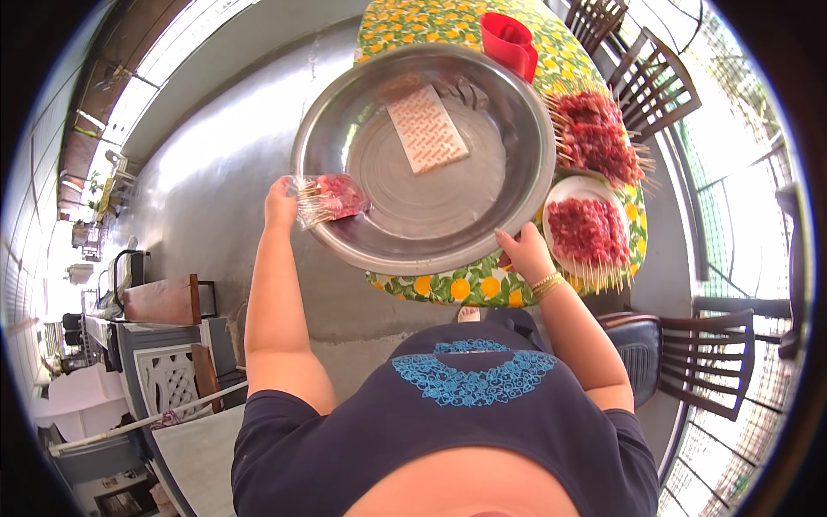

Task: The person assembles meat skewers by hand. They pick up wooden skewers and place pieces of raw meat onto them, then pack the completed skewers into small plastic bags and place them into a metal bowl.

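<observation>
Your left hand is clamping the bagged skewers over the left rim of the basin; your right hand is resting at its near-right rim, grip unclear. Plated skewers and stacked skewers are lying unbagged on the tabletop.

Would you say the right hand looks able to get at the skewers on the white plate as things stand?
Probably yes: the right hand, at the basin's rim, is close beside the white plate, and nothing visible blocks the skewers on it.
</observation>
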The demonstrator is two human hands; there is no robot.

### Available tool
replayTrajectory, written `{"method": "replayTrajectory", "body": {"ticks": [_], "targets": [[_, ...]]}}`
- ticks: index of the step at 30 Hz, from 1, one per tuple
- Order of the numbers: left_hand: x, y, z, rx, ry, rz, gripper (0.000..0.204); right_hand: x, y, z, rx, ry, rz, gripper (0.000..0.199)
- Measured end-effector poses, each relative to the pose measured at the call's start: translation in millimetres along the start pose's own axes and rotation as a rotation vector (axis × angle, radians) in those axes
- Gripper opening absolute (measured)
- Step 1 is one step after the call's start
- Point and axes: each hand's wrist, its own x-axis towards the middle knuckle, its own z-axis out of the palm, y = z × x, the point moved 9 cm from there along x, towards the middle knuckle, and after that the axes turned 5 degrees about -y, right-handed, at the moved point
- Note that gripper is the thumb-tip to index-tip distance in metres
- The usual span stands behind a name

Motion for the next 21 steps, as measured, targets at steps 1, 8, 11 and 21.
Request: {"method": "replayTrajectory", "body": {"ticks": [1,8,11,21], "targets": [[4,12,0,0.024,-0.013,0.035,0.062,1,-2,1,-0.010,-0.010,-0.015,0.042],[39,49,3,0.016,-0.106,0.076,0.062,-8,-32,-6,-0.627,-0.322,0.032,0.050],[50,48,2,0.030,-0.105,0.080,0.063,-15,-58,-19,-0.910,-0.410,-0.027,0.047],[77,61,6,0.127,-0.179,0.092,0.066,80,-147,28,-0.929,-0.175,-0.517,0.022]]}}
